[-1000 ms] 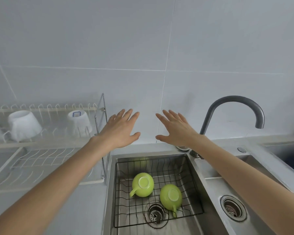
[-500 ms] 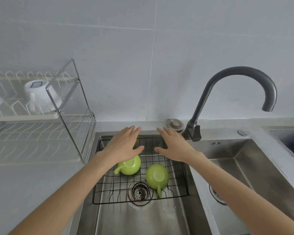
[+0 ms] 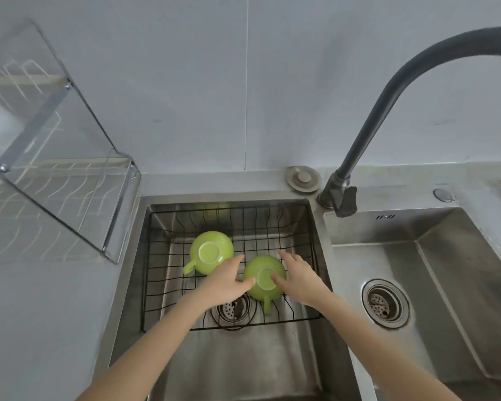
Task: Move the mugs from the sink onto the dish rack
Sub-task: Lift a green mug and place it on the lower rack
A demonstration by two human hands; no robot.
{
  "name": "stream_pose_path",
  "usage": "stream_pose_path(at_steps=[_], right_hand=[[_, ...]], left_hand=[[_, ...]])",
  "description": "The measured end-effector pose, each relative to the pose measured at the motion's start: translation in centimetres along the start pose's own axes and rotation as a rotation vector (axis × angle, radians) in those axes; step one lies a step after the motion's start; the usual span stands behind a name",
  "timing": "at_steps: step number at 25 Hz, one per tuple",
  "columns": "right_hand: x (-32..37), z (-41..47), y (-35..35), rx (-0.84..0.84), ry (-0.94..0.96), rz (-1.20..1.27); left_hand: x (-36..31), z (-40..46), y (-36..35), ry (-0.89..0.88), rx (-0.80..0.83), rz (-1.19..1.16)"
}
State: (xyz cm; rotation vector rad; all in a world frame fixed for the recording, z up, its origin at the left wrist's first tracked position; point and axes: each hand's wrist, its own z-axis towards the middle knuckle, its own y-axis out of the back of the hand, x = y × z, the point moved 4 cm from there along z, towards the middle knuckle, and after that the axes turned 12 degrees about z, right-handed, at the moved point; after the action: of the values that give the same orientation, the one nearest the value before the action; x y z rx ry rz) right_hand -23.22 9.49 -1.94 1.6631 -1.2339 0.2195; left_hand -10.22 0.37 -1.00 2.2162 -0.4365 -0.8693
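**Both hands down over the nearer green mug**

Across the steel double sink [image 3: 272, 369], the left basin holds a black wire basket [image 3: 307, 227] and the right basin lies bare around its drain [image 3: 385, 303]. To the left, on the grey counter, stands the dish rack [image 3: 55, 180], its wire shelves and slanted metal brace partly in view. A dark gooseneck faucet [image 3: 388, 96] rises from behind the divider and arches off to the right.

Two bare forearms reach in from the bottom edge, angled toward each other. The left hand [image 3: 226, 280] is palm down with fingers spread loosely, its thumb touching the left side of the nearer green mug [image 3: 265, 277]. The right hand [image 3: 300, 280] mirrors it, palm down and open, thumb resting at the mug's upturned base on the right. Neither hand has closed around the mug.

That mug sits upside down in the basket, handle pointing toward the person, just above the basin's drain. The second green mug [image 3: 211, 251], also inverted, sits just beside it to the rear left, handle pointing left, partly overlapped by the left hand's fingers.
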Motion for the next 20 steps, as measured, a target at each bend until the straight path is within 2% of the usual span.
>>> stream_pose_path(at_steps=[5,13,20], right_hand=[[-3.2,2.6,-2.4,-0.004,-0.172,0.282],[-5.8,5.1,-5.1,-0.017,-0.295,0.455],[-6.0,5.1,-4.9,-0.089,-0.288,0.528]], left_hand=[[1.2,3.1,-3.8,0.147,0.052,-0.343],[2.7,6.3,-6.9,0.262,0.054,-0.501],[2.7,7.0,-7.2,0.381,-0.013,-0.612]])
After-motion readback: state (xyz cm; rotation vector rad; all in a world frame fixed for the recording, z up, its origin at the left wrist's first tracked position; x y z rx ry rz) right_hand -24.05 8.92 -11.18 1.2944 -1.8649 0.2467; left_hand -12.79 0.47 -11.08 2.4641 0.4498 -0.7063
